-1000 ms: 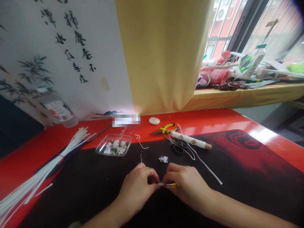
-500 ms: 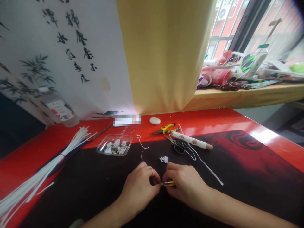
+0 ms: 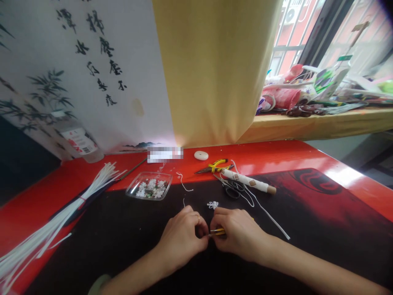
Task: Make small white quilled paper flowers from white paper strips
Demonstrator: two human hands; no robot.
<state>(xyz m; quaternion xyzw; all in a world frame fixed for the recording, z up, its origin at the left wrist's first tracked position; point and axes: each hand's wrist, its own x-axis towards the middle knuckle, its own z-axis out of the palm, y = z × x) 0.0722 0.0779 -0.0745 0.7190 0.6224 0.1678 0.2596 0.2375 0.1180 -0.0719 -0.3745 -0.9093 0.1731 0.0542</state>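
Note:
My left hand (image 3: pixel 186 231) is closed in a pinch over the black mat (image 3: pixel 123 241). A thin white cord (image 3: pixel 184 202) sticks out past its knuckles; the part between the fingertips is too small and hidden to see well. Close beside it, my right hand (image 3: pixel 235 229) is wrapped round slim yellow tweezers (image 3: pixel 217 232), whose tips point at the left fingertips. Just beyond the right hand lies a small white knotted cord ornament (image 3: pixel 212 205). A loose bit of white cord (image 3: pixel 185 183) rests farther back.
A clear tray (image 3: pixel 148 196) of white flower pieces stands left of centre. White cord bundles (image 3: pixel 89 200) lie at far left. Yellow-handled pliers (image 3: pixel 216 166), black-handled scissors (image 3: pixel 232 190) and a cord-wrapped roll (image 3: pixel 248 181) lie back right, near an oval cream object (image 3: pixel 201 155).
The tweezers in my right hand have tilted and shifted slightly, with their yellow end showing behind the hand. My left hand keeps its pinch. The view has moved a little.

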